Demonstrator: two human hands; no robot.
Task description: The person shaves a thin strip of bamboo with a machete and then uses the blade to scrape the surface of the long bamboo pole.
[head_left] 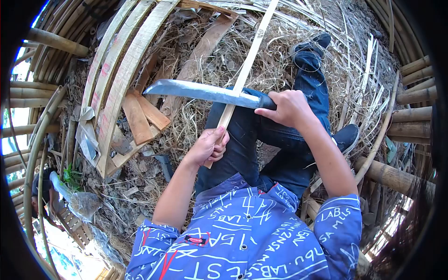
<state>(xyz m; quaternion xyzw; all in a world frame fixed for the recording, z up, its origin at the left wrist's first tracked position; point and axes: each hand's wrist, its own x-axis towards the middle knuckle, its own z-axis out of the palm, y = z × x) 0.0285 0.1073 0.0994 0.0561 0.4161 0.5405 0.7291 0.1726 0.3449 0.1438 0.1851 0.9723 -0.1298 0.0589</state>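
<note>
Looks like shaving a pale strip (242, 78) above the thigh (241, 147), clenched near its bottom in the left hand (211, 145), crossed farther up by a big knife (200, 91) gripped in the right hand (290, 107). Probably calls for a steady hold and shallow blade angle next. Got tons of loose fibres (275, 69) scattered below the strip's far half.

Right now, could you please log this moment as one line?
left grip: holding pale strip | right grip: holding machete | machete: crossing strip

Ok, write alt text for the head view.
A bare right grip holds a long, dark-handled silver metal blade across a pale, narrow woody strip clasped in the left grip; thin tan shavings litter the ground.
</note>
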